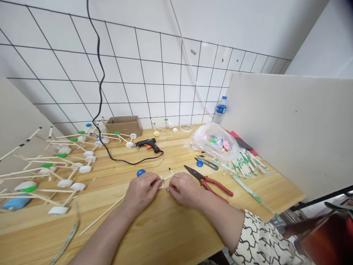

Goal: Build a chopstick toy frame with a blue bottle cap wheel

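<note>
Both hands rest on the wooden table (165, 228) near its front middle. My left hand (143, 192) has its fingers curled and pinches one end of a short wooden stick (164, 179). My right hand (184, 190) is closed too, its fingertips meeting the same stick from the right. A blue bottle cap (141, 172) lies just behind my left hand. Red-handled pliers (209, 181) lie right beside my right hand. A long thin stick (102, 216) lies under my left forearm.
Stick-and-cap structures (55, 165) crowd the left side. A black glue gun (147, 144) with its cable, a cardboard box (124, 126), a plastic bag of caps (216, 141), wrapped chopsticks (245, 163), scissors (206, 162) and a water bottle (220, 109) sit behind. A white board (289, 129) stands on the right.
</note>
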A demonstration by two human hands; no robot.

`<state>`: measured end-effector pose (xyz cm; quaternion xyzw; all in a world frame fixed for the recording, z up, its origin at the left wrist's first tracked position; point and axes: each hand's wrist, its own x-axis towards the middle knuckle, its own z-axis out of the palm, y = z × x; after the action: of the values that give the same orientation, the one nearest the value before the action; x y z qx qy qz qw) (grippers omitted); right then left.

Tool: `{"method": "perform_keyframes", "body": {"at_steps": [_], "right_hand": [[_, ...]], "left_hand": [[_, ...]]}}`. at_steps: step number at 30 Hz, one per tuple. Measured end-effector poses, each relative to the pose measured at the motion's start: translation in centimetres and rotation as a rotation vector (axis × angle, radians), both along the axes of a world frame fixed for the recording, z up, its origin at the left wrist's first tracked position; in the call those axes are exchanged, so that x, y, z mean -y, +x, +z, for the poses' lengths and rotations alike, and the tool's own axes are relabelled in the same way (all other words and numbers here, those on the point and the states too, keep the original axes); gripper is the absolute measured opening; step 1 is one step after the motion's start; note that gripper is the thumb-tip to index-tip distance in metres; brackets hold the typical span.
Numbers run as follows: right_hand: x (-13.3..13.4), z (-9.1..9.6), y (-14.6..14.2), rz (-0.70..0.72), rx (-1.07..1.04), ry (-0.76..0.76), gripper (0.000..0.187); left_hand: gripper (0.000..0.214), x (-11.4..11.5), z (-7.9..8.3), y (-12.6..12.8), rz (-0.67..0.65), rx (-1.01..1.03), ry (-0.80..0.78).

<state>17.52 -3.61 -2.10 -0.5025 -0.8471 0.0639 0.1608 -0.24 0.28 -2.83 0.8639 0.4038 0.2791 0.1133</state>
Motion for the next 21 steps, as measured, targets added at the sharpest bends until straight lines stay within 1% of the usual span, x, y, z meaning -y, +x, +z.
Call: {"method": "perform_keyframes", "body": {"at_steps": [6,9,12,14,17,21], "right_hand": [[-0.1,-0.2,0.4,0.001,-0.047,0.062,0.017],[-0.2,0.2,0.8,-0.078,-0.127,0.129,0.020],[-0.4,0.6,1.3,-0.166,-0.221,0.222,0.023],[-0.5,0.7,1.6,-0.194,-0.268,0.260,0.026],[-0.6,0.7,1.8,-0.203,-0.297,0.274,0.028],[-0.6,0.5,1.8,-0.178,-0.304,0.273,0.028]], "left_hand": [[0.024,-0.2,-0.1,-0.2,0.033,0.038,0.013],[0.026,-0.3,0.1,-0.4,0.092,0.071,0.009],[0.029,-0.4,0.4,-0.5,0.181,0.098,0.001],[0.031,-0.4,0.7,-0.5,0.234,0.129,-0.008],[0.031,-0.4,1.0,-0.6,0.287,0.183,-0.041],[0.028,-0.4,1.2,-0.7,0.334,0.199,-0.076]]}}
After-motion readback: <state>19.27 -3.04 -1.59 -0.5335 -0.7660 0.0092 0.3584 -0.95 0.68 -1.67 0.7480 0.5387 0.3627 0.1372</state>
